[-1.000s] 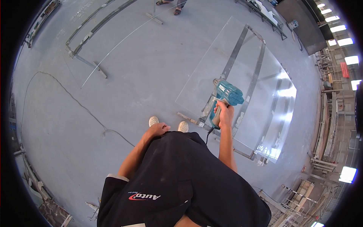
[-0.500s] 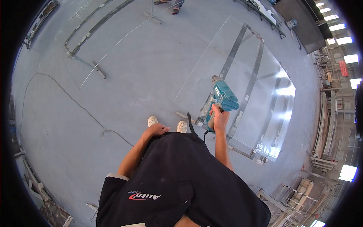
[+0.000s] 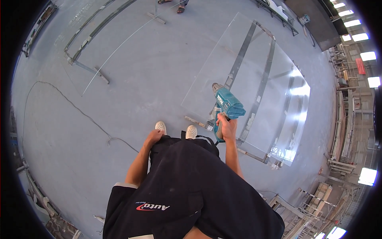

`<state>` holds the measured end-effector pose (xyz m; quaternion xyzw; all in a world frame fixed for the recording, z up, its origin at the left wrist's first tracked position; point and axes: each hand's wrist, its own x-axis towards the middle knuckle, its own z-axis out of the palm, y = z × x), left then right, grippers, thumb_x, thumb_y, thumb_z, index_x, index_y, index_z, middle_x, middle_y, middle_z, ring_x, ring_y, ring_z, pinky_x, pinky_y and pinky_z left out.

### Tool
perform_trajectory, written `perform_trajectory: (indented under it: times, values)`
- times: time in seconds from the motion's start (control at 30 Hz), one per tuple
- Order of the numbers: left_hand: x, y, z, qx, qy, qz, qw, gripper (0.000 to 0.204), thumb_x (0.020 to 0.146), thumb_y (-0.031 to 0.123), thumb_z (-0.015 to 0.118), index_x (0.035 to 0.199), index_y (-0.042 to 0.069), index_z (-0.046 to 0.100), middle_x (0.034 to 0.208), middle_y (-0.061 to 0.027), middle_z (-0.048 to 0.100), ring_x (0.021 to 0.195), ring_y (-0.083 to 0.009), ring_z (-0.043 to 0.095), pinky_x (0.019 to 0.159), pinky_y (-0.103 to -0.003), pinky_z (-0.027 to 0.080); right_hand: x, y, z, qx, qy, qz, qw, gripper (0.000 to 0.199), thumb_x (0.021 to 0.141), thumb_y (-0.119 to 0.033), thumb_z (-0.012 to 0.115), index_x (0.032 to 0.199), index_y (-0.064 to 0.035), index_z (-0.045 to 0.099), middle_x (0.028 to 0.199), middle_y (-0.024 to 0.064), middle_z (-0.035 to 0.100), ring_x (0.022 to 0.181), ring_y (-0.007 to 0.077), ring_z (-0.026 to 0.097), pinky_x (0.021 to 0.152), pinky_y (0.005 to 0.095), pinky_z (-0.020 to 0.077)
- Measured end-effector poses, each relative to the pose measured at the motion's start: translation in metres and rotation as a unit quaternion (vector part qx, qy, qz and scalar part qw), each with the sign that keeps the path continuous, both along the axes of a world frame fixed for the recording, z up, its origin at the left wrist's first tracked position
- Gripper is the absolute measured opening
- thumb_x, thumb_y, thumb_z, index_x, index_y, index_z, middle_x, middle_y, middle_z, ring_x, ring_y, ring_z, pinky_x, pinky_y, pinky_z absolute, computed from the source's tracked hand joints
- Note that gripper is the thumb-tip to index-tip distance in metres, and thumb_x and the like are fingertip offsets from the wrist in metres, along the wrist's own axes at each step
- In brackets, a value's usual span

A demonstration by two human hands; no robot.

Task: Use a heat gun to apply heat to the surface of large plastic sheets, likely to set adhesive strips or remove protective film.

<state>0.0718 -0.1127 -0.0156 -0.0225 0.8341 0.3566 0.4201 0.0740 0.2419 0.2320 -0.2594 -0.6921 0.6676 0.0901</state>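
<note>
r fingers point(image 3: 221, 118) round teal heat gun point(image 3: 229, 103); l fingers point(image 3: 158, 134) at dk clothing point(image 3: 175, 163); clear sheet point(image 3: 254, 81) to r.

Diffuse daylight-like brightness filled the frame; white panels point(image 3: 367, 176) burned out along the right edge, glare whitened the right side of the glass sheet point(image 3: 246, 85), and straight lines bowed toward the black, rounded border.

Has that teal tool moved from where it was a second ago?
Yes: the teal tool has shifted left, nearer the left edge of the clear sheet.
</note>
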Motion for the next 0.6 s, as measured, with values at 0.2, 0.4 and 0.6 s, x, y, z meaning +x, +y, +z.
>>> perform_trajectory:
  times: [0.2, 0.4, 0.6]
  values:
    - [0.050, -0.060, -0.074, -0.034, -0.011, 0.195, 0.980, 0.051, 0.086, 0.047, 0.054, 0.100, 0.001, 0.071, 0.096, -0.0216, 0.070, 0.093, -0.0353, 0.067, 0.081, -0.044, 0.050, 0.000, -0.003, -0.007, -0.022, 0.006, 0.004, 1.000, 0.009, 0.084, -0.008, 0.068, 0.086, -0.0005, 0.064, 0.070, 0.0028, 0.061, 0.057, 0.0108, 0.056, 0.052, 0.0276, 0.0459]
    - [0.071, -0.075, -0.076, -0.006, -0.079, 0.300, 0.951, 0.048, 0.086, 0.043, 0.058, 0.099, -0.002, 0.071, 0.093, -0.0153, 0.071, 0.087, -0.0235, 0.066, 0.077, -0.038, 0.050, 0.002, -0.001, -0.015, -0.007, -0.008, -0.002, 1.000, 0.009, 0.084, -0.008, 0.068, 0.087, -0.0006, 0.064, 0.070, 0.0025, 0.061, 0.057, 0.0107, 0.057, 0.052, 0.0272, 0.0458]
    - [0.062, -0.059, -0.066, 0.014, -0.069, 0.299, 0.952, 0.049, 0.089, 0.044, 0.059, 0.102, -0.002, 0.069, 0.092, -0.0116, 0.070, 0.084, -0.0204, 0.064, 0.075, -0.034, 0.050, 0.001, -0.006, -0.010, -0.015, -0.024, 0.008, 1.000, 0.009, 0.084, -0.009, 0.068, 0.086, -0.0009, 0.063, 0.070, 0.0023, 0.061, 0.056, 0.0104, 0.056, 0.052, 0.0266, 0.0456]
